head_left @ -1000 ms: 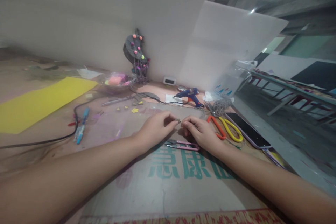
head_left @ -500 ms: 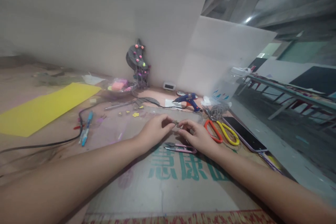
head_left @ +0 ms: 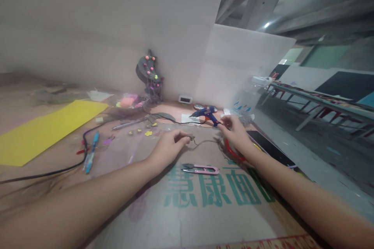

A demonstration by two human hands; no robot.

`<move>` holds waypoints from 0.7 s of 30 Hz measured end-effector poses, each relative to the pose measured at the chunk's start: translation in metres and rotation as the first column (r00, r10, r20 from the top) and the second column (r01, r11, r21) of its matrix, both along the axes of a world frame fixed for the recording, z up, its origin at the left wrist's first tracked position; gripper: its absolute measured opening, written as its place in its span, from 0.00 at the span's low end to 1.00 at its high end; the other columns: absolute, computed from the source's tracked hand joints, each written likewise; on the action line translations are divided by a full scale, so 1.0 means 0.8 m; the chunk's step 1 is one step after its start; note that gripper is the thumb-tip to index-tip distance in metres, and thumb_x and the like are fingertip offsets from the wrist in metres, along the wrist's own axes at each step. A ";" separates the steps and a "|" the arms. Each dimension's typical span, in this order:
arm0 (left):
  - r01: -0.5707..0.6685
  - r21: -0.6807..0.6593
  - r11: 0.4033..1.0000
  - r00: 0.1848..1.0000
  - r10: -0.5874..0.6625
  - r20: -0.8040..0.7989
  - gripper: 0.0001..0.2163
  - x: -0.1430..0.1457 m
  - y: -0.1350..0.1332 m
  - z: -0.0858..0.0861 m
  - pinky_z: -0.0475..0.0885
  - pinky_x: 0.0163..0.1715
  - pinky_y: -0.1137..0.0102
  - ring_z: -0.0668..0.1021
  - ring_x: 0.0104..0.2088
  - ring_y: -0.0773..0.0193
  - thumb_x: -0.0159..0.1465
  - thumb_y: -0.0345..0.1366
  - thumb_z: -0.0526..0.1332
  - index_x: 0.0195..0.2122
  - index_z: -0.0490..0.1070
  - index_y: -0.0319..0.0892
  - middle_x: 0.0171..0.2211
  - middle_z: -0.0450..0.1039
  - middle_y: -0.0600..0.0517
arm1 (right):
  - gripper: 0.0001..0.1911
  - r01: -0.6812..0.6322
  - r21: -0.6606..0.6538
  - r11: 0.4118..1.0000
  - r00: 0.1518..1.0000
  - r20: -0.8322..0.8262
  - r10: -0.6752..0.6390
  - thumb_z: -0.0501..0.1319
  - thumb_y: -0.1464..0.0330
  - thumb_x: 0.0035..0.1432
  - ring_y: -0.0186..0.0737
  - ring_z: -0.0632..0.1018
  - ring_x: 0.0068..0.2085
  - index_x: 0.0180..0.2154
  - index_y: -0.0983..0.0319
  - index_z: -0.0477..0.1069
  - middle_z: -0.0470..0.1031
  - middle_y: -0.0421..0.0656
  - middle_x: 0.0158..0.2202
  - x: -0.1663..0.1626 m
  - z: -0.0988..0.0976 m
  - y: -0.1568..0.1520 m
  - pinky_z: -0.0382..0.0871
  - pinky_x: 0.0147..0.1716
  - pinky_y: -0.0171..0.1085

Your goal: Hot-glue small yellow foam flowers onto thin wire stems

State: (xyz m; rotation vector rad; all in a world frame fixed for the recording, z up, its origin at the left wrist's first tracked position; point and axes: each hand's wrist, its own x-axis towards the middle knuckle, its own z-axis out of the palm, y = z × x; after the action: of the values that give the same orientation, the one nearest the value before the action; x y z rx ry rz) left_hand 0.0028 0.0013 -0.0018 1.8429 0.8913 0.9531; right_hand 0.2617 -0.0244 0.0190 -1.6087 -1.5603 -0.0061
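Observation:
My left hand (head_left: 171,146) pinches one end of a thin brownish cord (head_left: 204,141), which has a small knotted or coiled bit at the fingertips. The cord trails right across the board toward the scissors. With thumb and fingers apart, my right hand (head_left: 236,134) is at the handle end of a blue glue gun (head_left: 207,115); whether it touches the handle is hard to see. Under that hand lie scissors with a red handle loop (head_left: 232,151), partly covered. Pink thread snips (head_left: 201,169) rest on the board between my forearms.
Left of my hands are yellow flower cutouts (head_left: 149,133), a blue pen (head_left: 92,151), a black cable (head_left: 58,172) and a yellow sheet (head_left: 52,130). A grey crescent ornament (head_left: 146,71) stands by the wall. At right are a phone (head_left: 271,148) and a plastic bottle (head_left: 248,95).
My right hand has left the small cord piece and moved right and forward to the glue gun's handle, over the scissors. My left hand still holds the cord. The view has shifted slightly.

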 end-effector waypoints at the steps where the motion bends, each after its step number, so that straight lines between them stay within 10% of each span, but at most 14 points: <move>1: -0.006 -0.012 1.000 1.000 0.006 0.005 0.07 0.000 0.000 0.000 0.71 0.41 0.67 0.79 0.37 0.61 0.61 0.36 0.58 0.35 0.75 0.41 0.34 0.79 0.51 | 0.18 0.009 -0.035 0.999 1.000 -0.016 -0.009 0.62 0.62 0.53 0.46 0.73 0.45 0.45 0.63 0.66 0.72 0.49 0.46 0.011 -0.006 0.009 0.66 0.48 0.47; 7: -0.011 -0.018 1.000 1.000 0.012 0.008 0.07 0.000 0.001 -0.001 0.71 0.40 0.68 0.78 0.36 0.61 0.61 0.37 0.59 0.34 0.75 0.41 0.34 0.79 0.52 | 0.27 -0.045 -0.197 0.979 0.999 -0.015 0.043 0.64 0.65 0.51 0.48 0.76 0.47 0.53 0.65 0.66 0.72 0.54 0.50 0.039 -0.006 0.053 0.70 0.46 0.46; 21: -0.015 -0.100 0.995 1.000 0.017 0.015 0.07 0.000 0.006 0.001 0.72 0.39 0.68 0.80 0.36 0.61 0.60 0.36 0.60 0.33 0.76 0.40 0.33 0.80 0.51 | 0.11 -0.001 -0.277 0.961 1.000 0.000 0.000 0.67 0.66 0.45 0.42 0.76 0.29 0.32 0.65 0.73 0.76 0.43 0.24 0.014 0.005 0.105 0.68 0.31 0.38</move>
State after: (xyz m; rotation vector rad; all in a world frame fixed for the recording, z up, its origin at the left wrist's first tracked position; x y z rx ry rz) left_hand 0.0025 0.0065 -0.0012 1.7439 0.9287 0.9158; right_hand 0.2726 0.0598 0.0232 -1.8229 -1.6160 0.2222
